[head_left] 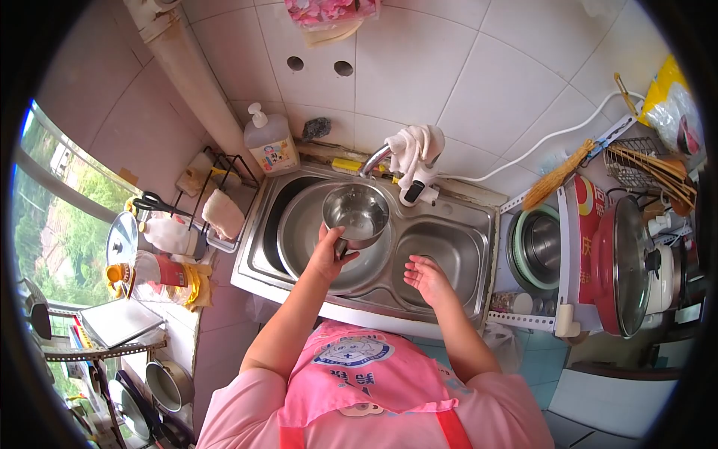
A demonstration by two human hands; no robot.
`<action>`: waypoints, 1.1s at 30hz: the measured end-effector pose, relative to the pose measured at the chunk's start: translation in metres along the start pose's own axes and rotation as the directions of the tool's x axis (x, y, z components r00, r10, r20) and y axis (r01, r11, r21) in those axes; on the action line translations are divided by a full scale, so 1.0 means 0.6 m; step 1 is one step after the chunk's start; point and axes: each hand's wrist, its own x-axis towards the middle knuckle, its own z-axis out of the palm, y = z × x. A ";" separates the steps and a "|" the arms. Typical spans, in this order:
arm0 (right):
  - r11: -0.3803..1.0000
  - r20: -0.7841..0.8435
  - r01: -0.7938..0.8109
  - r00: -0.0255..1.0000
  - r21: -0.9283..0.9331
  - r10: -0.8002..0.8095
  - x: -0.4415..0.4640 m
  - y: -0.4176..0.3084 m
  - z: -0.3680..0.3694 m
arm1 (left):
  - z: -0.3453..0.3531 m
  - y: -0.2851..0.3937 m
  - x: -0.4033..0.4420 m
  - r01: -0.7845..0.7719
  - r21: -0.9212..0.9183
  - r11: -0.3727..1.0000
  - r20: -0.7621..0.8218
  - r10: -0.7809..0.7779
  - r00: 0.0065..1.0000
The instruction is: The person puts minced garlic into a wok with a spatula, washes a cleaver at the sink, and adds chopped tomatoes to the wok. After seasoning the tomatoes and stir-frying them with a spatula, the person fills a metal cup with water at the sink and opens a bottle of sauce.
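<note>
My left hand [327,257] is closed around the dark handle of a small metal saucepan [357,213], which has a shiny inside. Beneath the saucepan, a wide metal basin [294,238] fills most of the left bowl of the steel sink [258,258]. Over the near part of the right sink bowl [456,254], my right hand [428,280] hangs palm up with its fingers apart and nothing in it. Behind the saucepan stands the faucet [376,159], with a pale cloth [416,152] draped over it.
A pump bottle [271,142] stands at the sink's back left. Left of the sink are a black wire rack [238,168] with a sponge [223,214] and an oil bottle [153,271]. To the right, a shelf holds stacked bowls [540,243] and a red lidded pan [609,262].
</note>
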 end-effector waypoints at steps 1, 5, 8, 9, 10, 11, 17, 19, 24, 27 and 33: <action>1.000 0.000 0.001 1.000 0.003 -0.001 -0.001 0.000 -0.001 | 0.001 0.000 -0.001 0.005 0.000 1.000 0.006 -0.005 1.000; 1.000 0.000 0.002 1.000 0.002 -0.002 -0.004 0.002 -0.006 | 0.007 -0.002 -0.005 0.006 0.006 1.000 -0.013 -0.006 1.000; 1.000 -0.007 -0.003 1.000 0.003 0.003 -0.009 0.003 -0.008 | 0.011 -0.004 -0.007 -0.019 -0.029 0.999 -0.045 0.018 0.999; 1.000 -0.009 0.000 1.000 0.003 0.000 -0.011 0.003 -0.009 | 0.010 -0.005 -0.006 -0.021 -0.028 0.999 -0.036 0.020 0.999; 1.000 -0.011 0.003 1.000 0.004 -0.003 -0.012 0.002 -0.011 | 0.010 -0.006 -0.005 -0.022 -0.028 0.999 -0.027 0.021 0.999; 1.000 -0.008 0.003 1.000 0.003 -0.003 -0.013 0.003 -0.014 | 0.010 -0.008 -0.005 -0.025 -0.029 0.999 -0.028 0.024 0.999; 1.000 -0.011 0.008 1.000 0.006 -0.008 -0.025 -0.003 -0.027 | 0.020 -0.017 -0.003 -0.038 -0.042 0.998 -0.059 0.035 0.998; 1.000 -0.010 0.003 1.000 0.015 -0.003 -0.028 -0.004 -0.034 | 0.023 -0.022 -0.005 -0.052 -0.056 0.997 -0.039 0.050 0.998; 1.000 0.012 -0.010 1.000 0.007 0.010 -0.041 -0.016 -0.049 | 0.037 -0.037 -0.011 -0.068 -0.069 0.995 -0.047 0.065 0.997; 1.000 0.034 -0.025 0.999 -0.005 0.025 -0.046 -0.023 -0.061 | 0.050 -0.045 -0.017 -0.081 -0.063 0.995 -0.083 0.076 0.994; 0.997 0.164 -0.059 0.984 -0.058 0.067 -0.044 -0.032 -0.071 | 0.061 -0.082 -0.040 -0.132 -0.151 0.980 -0.180 0.104 0.978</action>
